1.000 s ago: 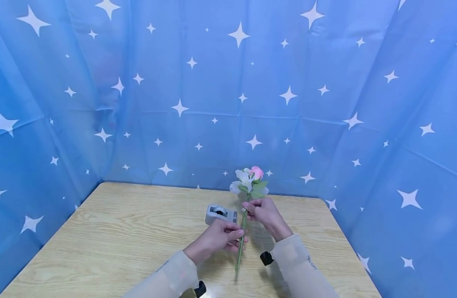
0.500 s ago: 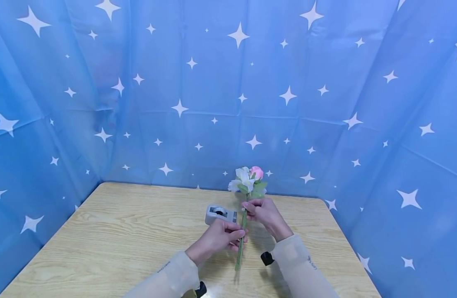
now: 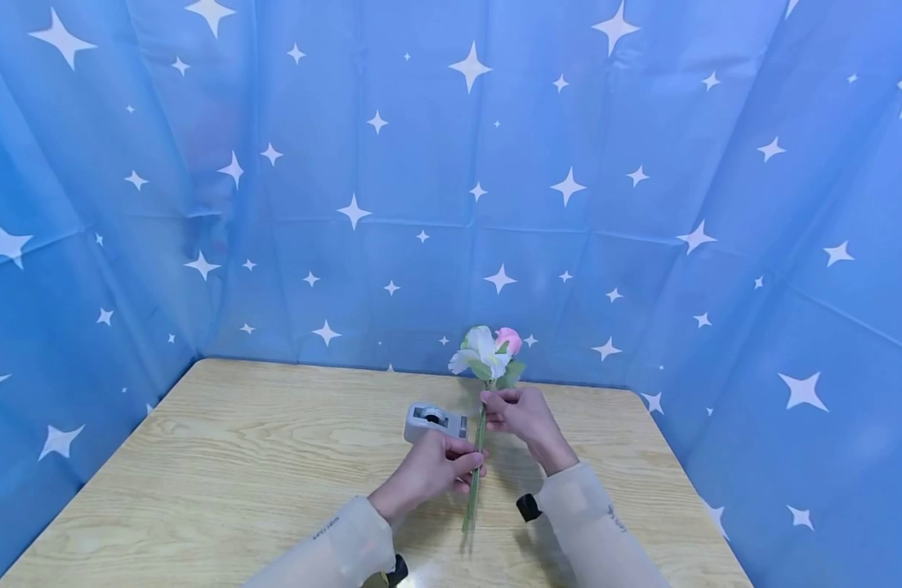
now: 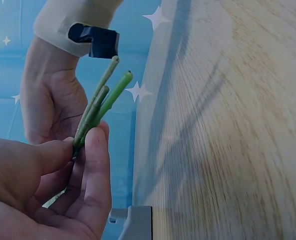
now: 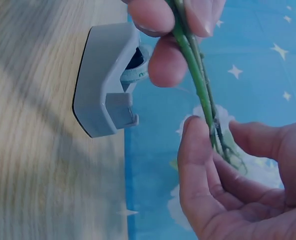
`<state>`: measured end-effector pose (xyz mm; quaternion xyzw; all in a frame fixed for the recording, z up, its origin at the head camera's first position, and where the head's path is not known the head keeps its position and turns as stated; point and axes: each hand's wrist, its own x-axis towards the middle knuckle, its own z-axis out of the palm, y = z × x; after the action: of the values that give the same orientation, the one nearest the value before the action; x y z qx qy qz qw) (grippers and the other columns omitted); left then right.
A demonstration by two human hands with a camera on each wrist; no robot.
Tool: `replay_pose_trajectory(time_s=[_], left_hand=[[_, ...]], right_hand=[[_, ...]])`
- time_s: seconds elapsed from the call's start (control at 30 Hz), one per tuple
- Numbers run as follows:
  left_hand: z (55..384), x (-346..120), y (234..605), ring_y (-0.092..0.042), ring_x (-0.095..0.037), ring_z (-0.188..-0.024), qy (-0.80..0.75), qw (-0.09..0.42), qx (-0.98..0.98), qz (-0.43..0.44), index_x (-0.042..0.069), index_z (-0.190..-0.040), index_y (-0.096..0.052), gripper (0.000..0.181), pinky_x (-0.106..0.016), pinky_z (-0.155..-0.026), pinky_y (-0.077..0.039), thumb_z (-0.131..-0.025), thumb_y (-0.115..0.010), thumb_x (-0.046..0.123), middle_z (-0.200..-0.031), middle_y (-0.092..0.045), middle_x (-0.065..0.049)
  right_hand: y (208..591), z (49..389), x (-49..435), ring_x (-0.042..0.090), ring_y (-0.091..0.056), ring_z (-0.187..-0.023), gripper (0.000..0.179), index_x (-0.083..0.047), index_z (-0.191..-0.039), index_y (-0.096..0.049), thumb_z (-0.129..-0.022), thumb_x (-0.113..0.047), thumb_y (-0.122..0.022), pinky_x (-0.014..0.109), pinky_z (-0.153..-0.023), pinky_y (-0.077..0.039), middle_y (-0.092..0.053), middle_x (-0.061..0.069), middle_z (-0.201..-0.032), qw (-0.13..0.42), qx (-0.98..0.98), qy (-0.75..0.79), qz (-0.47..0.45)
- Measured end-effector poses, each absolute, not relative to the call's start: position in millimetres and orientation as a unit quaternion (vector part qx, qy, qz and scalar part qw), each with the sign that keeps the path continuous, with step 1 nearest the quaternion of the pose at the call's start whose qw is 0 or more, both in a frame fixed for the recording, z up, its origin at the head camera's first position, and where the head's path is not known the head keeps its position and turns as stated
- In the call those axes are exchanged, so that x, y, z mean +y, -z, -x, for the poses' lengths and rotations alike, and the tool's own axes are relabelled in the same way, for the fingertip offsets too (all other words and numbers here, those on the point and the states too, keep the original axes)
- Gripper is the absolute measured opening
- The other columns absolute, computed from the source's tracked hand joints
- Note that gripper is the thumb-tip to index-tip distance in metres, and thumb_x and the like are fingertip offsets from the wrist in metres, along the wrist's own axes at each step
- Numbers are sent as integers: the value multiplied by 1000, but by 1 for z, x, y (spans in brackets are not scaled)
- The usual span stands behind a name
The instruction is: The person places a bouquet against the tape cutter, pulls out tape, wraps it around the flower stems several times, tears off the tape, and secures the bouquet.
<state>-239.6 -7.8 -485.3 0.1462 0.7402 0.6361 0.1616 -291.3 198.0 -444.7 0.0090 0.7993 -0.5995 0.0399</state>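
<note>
Has turned the white bloom (image 3: 482, 351) slightly since half a second ago, and eased the thumb of the right hand (image 3: 520, 415) a little away from the stems (image 5: 193, 70). Pinches those green stems partway down between thumb and fingers of the left hand (image 3: 430, 467), leaving three ends poking out past the grip, fanned apart in the left wrist view. Cups them loosely just under the blooms with the right hand, fingers relaxed and thumb standing clear in the right wrist view. Holds the bunch above the worktop (image 3: 274, 457), tilted toward the blue star-patterned curtain (image 3: 392, 163). Shows the pink bud (image 3: 508, 339) just right of the white bloom, above green leaves (image 3: 510, 376). Seen beside the stems, just beyond the left hand: a grey tape dispenser (image 5: 100, 85), loaded with a tape roll (image 5: 133, 75).
</note>
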Motion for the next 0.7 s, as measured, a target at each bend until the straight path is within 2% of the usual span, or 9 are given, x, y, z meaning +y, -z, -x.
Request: replay_pose_trajectory(time_s=[0.13,0.3,0.5,0.7], left_hand=[[239,-6,484,-80,-13,-78,-613,144,761,-157,-1,-123,-88,20,-38,-73,-73,-115,-77,13,-102,-89,-16],[237,-5,483,-81,-20,-74,-580,117,788,-169,0,-116,-90,17,-41,-69,-73,-113,-79,13,-91,-86,-7],[235,-4,481,-83,-29,-71,-554,93,808,-175,1,-108,-91,16,-37,-63,-70,-112,-80,12,-84,-84,-2],[234,-5,480,-82,-27,-69,-548,86,812,-183,2,-106,-91,16,-37,-63,-70,-113,-79,12,-83,-82,-1]], right_hand=[[443,293,196,16,-83,-84,31,7,-123,-83,-116,-22,-76,40,-86,-75,-84,20,-107,25,803,595,-16],[445,297,194,16,-82,-77,26,5,-115,-86,-114,-20,-79,44,-87,-75,-84,16,-98,16,805,592,-35],[448,300,192,15,-81,-76,25,4,-113,-88,-113,-20,-82,42,-86,-75,-85,16,-97,14,806,590,-46],[449,302,190,16,-81,-76,29,7,-117,-86,-112,-21,-83,39,-83,-75,-86,18,-99,14,804,592,-49]])
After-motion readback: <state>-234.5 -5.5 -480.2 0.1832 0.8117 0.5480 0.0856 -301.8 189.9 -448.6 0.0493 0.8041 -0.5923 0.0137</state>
